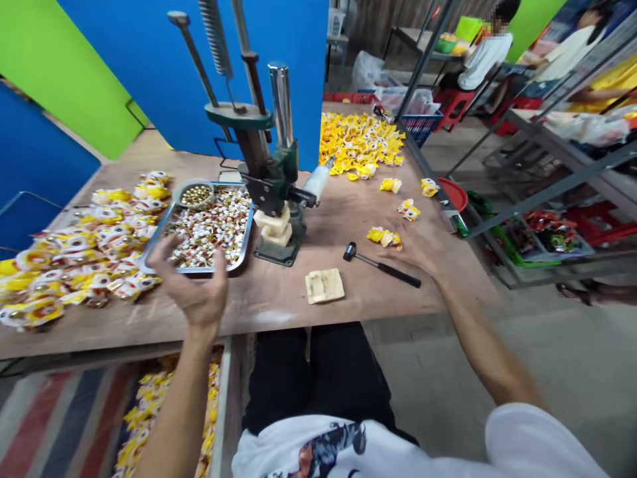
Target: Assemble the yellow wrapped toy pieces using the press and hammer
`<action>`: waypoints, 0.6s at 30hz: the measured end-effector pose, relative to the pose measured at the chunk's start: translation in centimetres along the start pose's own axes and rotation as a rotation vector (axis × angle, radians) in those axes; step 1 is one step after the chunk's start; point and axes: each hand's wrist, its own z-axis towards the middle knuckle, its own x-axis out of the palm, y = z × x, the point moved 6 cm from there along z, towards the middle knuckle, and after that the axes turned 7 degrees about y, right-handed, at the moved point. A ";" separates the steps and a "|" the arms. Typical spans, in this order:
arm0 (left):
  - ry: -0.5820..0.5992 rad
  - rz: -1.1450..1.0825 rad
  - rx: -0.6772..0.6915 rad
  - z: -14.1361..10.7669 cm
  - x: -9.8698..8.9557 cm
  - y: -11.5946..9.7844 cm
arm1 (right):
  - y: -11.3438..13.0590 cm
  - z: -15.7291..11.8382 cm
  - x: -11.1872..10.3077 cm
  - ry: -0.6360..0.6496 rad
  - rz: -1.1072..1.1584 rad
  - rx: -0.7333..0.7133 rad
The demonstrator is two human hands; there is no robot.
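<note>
My left hand (pixel 194 292) is raised with its fingers spread, holding nothing, in front of a metal tray (pixel 239 264) of small white and red pieces (pixel 219 226). A round bowl (pixel 175 192) of small gold-coloured pieces (pixel 196 194) sits in the tray's far corner. My right hand (pixel 418 251), smeared by motion, reaches over the table with thumb and fingers apart, beside a small yellow and white piece (pixel 384 238). Nearby lies a hammer (pixel 383 267) with a black handle. Between my hands stands a green hand press (pixel 279 179) with cream-coloured blocks (pixel 275 226) under its ram.
A cream-coloured block (pixel 324 286) lies near the table's front edge. Yellow and white pieces are heaped at left (pixel 94 245) and far right (pixel 358 143). A blue panel (pixel 149 73) rises behind the press. Metal shelving (pixel 552 153) stands at right; people sit beyond.
</note>
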 end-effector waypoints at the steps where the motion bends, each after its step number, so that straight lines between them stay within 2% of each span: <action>1: 0.088 -0.095 -0.001 -0.9 1.5 -1.6 | -0.4 -0.6 0.0 0.008 0.065 -0.018; 4: 0.333 -0.340 -0.046 -3.7 5.2 -5.7 | -0.8 -1.9 -1.1 -0.026 0.234 -0.001; 6: 0.408 -0.474 -0.107 -5.6 6.6 -7.8 | 0.0 -2.7 -3.0 -0.129 0.309 0.053; 8: 0.448 -0.637 -0.223 -7.3 7.8 -9.7 | 2.2 -3.6 -5.0 -0.230 0.451 0.076; 10: 0.545 -0.843 -0.376 -9.0 9.2 -11.5 | 5.9 -4.4 -5.9 -0.243 0.682 0.027; 12: 0.662 -1.025 -0.518 -10.3 10.3 -13.2 | 10.6 -5.0 -5.6 -0.209 0.849 -0.089; 15: 0.727 -1.136 -0.592 -11.0 10.1 -14.3 | 18.1 -5.6 -4.1 -0.191 0.744 -0.355; 18: 0.705 -1.097 -0.589 -10.7 8.5 -12.8 | 24.2 -5.9 -2.6 -0.162 0.563 -0.628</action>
